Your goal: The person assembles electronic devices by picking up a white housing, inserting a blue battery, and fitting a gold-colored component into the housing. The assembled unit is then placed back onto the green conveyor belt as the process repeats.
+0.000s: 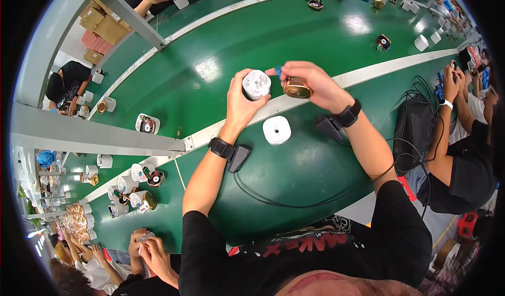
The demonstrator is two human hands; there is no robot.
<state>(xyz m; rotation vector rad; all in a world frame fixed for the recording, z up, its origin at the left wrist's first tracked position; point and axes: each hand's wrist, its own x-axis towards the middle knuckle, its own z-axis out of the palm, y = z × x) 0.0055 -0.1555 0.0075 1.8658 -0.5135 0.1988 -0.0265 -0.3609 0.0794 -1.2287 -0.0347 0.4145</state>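
My left hand (238,105) is wrapped round a white plastic housing (256,84), its open end facing up and ribs showing inside. Just right of it, my right hand (322,89) grips a round gold-rimmed speaker part (298,88). A small blue piece (278,71) shows by the fingers of that hand; whether it is joined to the speaker part I cannot tell. The two held things are apart. Below them, a white rounded-square housing (276,131) with a dark hole in its middle lies on the green table (294,175).
A white rail (363,75) divides the table from a green belt (210,48). White housings with speaker parts (138,172) cluster at the left, beside a grey post (94,130). Cables run from my wristbands to a black bag (413,122) at right. Co-workers sit on both sides.
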